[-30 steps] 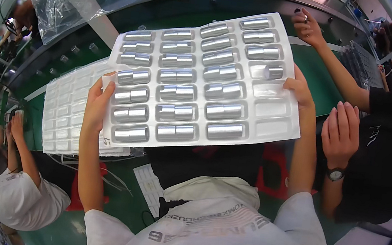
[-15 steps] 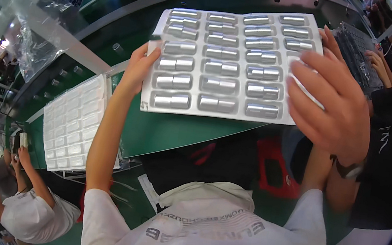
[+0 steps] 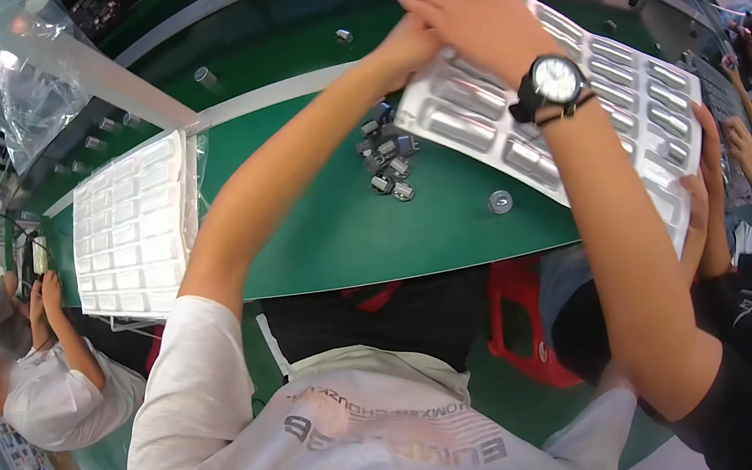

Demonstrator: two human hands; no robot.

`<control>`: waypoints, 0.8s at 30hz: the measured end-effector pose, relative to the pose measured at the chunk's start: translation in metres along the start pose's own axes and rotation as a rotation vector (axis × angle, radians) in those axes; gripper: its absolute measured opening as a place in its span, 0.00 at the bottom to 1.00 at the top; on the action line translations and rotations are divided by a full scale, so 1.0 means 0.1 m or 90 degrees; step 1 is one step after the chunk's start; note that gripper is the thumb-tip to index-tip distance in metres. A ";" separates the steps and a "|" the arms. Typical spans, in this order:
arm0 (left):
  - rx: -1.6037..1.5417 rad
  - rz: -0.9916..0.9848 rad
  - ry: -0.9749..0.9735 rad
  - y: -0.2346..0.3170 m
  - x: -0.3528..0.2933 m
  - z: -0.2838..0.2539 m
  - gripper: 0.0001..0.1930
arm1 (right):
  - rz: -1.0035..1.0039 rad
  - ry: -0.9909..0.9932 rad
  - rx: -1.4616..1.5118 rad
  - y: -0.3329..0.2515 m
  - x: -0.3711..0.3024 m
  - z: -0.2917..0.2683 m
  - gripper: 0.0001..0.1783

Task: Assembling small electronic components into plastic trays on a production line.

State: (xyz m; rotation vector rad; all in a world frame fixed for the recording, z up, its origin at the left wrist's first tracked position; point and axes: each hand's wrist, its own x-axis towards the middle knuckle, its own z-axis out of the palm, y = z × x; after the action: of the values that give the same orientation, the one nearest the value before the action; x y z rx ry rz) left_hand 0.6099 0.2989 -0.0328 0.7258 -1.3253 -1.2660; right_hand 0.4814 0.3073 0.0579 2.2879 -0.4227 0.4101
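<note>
left hand (image 3: 411,44): fingers' hold cannot be told | right hand (image 3: 697,211): tray (image 3: 502,145) edge grasped | metal cylinders (image 3: 671,99) might be spilled if tilted by co-worker's hand (image 3: 483,17)

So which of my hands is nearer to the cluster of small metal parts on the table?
Left. Your left hand is by the left corner of the tray, just beyond the cluster; your right hand is at the tray's right edge, farther away.

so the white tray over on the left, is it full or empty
Empty: the white tray on the left shows only pale, bare compartments, with nothing metallic seated in them.
</note>
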 end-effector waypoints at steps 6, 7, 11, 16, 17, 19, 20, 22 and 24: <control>0.104 -0.002 0.009 -0.58 0.11 -0.11 0.24 | -0.006 -0.274 0.198 0.19 0.21 0.53 0.33; 0.194 -0.080 0.040 -0.68 0.08 0.09 0.32 | -0.003 -0.271 0.173 0.15 -0.01 0.57 0.33; 0.381 -0.079 0.069 -0.82 -0.02 -0.86 0.30 | 0.009 -0.272 0.327 -0.35 0.80 0.86 0.23; 0.395 -0.255 0.060 -0.17 -1.16 -1.45 0.23 | 0.023 -0.351 0.267 -1.22 0.75 1.23 0.11; 0.502 -0.263 -0.024 0.23 -1.63 -1.88 0.23 | 0.014 -0.341 0.309 -1.74 1.07 0.94 0.09; 0.594 -0.083 0.018 0.49 -1.51 -1.79 0.17 | 0.085 -0.282 0.236 -1.80 0.64 0.34 0.10; 0.687 -0.030 0.038 0.84 -1.88 -1.82 0.14 | 0.273 -0.233 0.222 -2.36 0.15 -0.48 0.13; 0.796 -0.166 0.010 1.43 -2.35 -1.99 0.12 | 0.664 -0.148 0.114 -2.74 -1.03 -1.32 0.19; 1.002 -0.183 0.269 1.51 -3.09 -2.58 0.11 | 0.719 -0.156 0.349 -3.30 -0.37 -1.20 0.16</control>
State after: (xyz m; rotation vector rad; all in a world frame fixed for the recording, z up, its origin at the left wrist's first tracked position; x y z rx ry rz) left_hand 0.9538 0.5569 -0.0279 2.1476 -1.7124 0.0481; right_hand 0.5669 0.6186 -0.0849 2.3904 -1.9417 0.8599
